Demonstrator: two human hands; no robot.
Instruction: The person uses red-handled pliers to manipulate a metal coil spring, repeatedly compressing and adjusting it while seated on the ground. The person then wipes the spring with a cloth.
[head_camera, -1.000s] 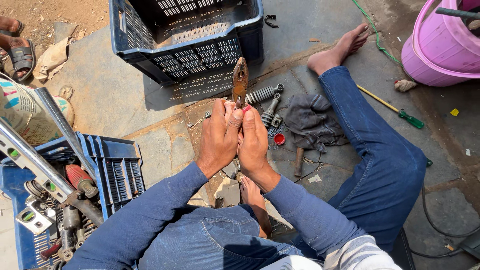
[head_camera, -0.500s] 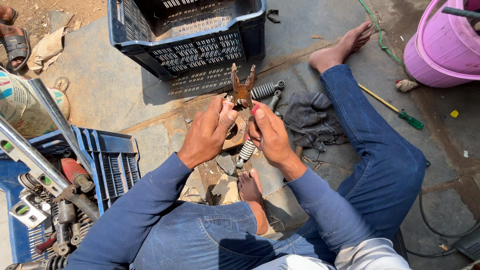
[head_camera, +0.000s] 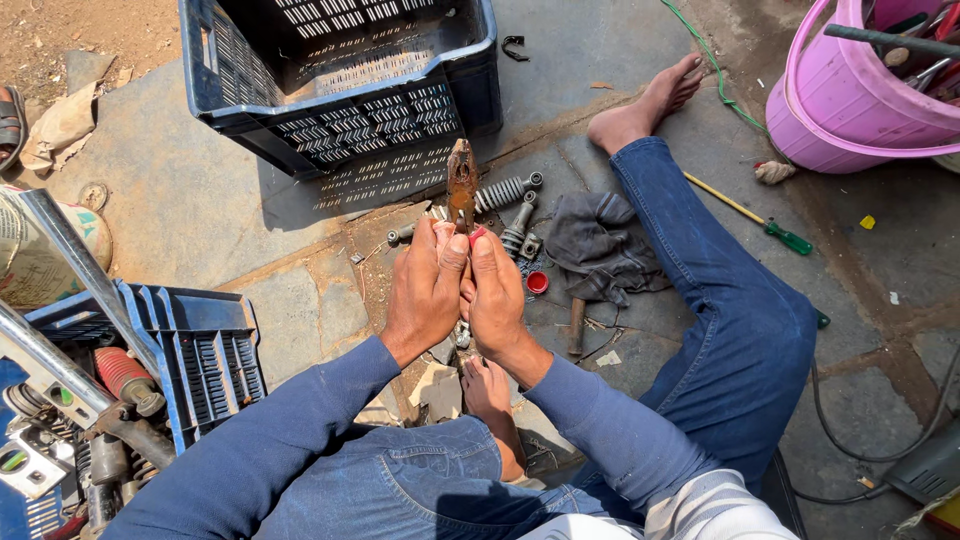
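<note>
Person sits on the stone floor (head_camera: 300, 300), jeans and blue sleeves, one bare foot (head_camera: 488, 385) tucked under the wrists, other leg stretched out to the right.

Left hand (head_camera: 425, 285) and right hand (head_camera: 497, 295) are pressed side by side, both wrapped around the handles of rusty pliers (head_camera: 461, 185). Handles squeezed together, hidden in the fists. Plier head sticks up past the fingertips, pointing away from the body; jaws look closed, can't tell if anything is pinched in them. A bit of red grip shows at the right thumb.

Near left: blue crate (head_camera: 200, 350) packed with shock absorbers and metal parts, with a shiny steel bar (head_camera: 70, 265) lying across it.

Just beyond the hands, on the floor: coil spring shock (head_camera: 505, 190), a second smaller damper (head_camera: 518, 232) beside it, a small red cap (head_camera: 537, 282), a rusty bolt-like piece (head_camera: 575, 325). Dark grey rag (head_camera: 598, 245) crumpled right of those, touching the outstretched leg.

Further right: screwdriver (head_camera: 760, 222) with yellow shaft and green handle, flat on the floor past the leg. Black cable (head_camera: 840, 430) loops at the right edge.

Far: empty dark blue crate (head_camera: 340, 90) with slotted walls, straight ahead of the pliers. Pink bucket (head_camera: 850, 110) top right with tools in it. Green cord (head_camera: 715, 70) runs between bare foot and bucket.
</note>
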